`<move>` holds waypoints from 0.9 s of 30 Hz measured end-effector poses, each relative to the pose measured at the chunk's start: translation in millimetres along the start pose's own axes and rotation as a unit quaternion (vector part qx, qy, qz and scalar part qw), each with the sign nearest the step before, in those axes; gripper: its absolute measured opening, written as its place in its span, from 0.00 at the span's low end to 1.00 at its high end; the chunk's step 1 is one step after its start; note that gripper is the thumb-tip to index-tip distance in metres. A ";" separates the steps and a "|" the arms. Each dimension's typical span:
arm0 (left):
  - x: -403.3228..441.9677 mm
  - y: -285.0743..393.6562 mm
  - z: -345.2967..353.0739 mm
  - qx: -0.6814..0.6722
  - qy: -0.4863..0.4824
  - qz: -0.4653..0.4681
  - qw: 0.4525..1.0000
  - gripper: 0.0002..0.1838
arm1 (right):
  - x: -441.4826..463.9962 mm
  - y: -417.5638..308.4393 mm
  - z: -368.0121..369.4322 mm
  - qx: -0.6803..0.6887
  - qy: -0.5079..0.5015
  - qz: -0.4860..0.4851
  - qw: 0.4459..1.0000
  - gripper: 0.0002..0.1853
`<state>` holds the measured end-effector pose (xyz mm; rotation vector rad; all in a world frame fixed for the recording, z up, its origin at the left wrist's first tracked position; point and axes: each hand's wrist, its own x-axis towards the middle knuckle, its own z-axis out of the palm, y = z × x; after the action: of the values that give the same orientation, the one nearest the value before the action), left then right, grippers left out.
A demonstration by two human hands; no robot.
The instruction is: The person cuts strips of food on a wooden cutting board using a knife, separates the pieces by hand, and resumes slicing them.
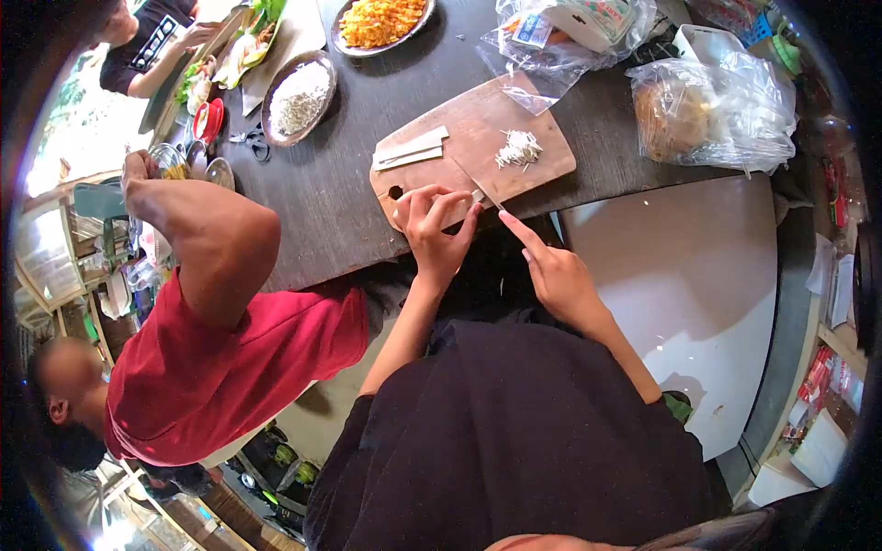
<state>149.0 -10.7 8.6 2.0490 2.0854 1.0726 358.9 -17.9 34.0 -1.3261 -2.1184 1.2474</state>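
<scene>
A wooden cutting board (473, 124) lies on the dark table (340, 216). My right hand (556, 275) is closed round a knife (478, 184), its index finger stretched along the blade, which points up and left over the board. Beside the blade, my left hand (432, 225) has its fingers bent at the board's near edge, pinching a small pale piece (478, 196). Pale flat strips (411, 150) rest on the board's left part. A small pile of thin white shreds (519, 149) sits on its right part.
Beyond the board are a bowl of white shreds (299, 98) and a bowl of orange food (381, 23). Plastic bags (712, 115) lie at the right. A person in a red shirt (230, 367) is close on the left; another person (138, 55) is at the far left.
</scene>
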 end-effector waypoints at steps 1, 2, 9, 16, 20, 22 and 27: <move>-1.0 0.3 0.7 0.000 0.006 0.003 1.000 0.11 | -0.1 -1.1 1.5 0.000 0.000 0.002 1.000 0.34; -1.8 0.1 1.2 -0.001 0.011 0.006 1.000 0.11 | 0.0 -2.2 3.1 0.000 0.001 -0.001 1.000 0.34; -1.8 -3.8 3.4 -0.024 0.020 0.001 1.000 0.11 | 0.8 -8.3 9.2 -0.001 0.018 -0.005 1.000 0.34; -2.8 -3.3 4.8 -0.025 0.032 -0.005 0.999 0.10 | 3.4 -14.8 6.9 -0.009 -0.025 0.018 0.999 0.31; -2.5 -2.6 3.8 -0.018 0.033 -0.002 0.999 0.10 | 3.8 -11.1 13.4 0.012 0.031 -0.019 0.999 0.32; -3.6 -2.2 3.8 -0.028 0.039 -0.002 0.999 0.10 | 2.9 -13.6 11.1 0.017 0.036 -0.018 0.999 0.31; -3.1 -4.8 4.4 -0.035 0.065 0.006 0.997 0.09 | 5.8 -12.6 2.8 0.052 0.098 -0.056 0.992 0.30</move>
<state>147.2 -11.0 1.5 2.0136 2.0618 1.2954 347.3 -16.6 41.9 -1.2151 -1.9372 1.1163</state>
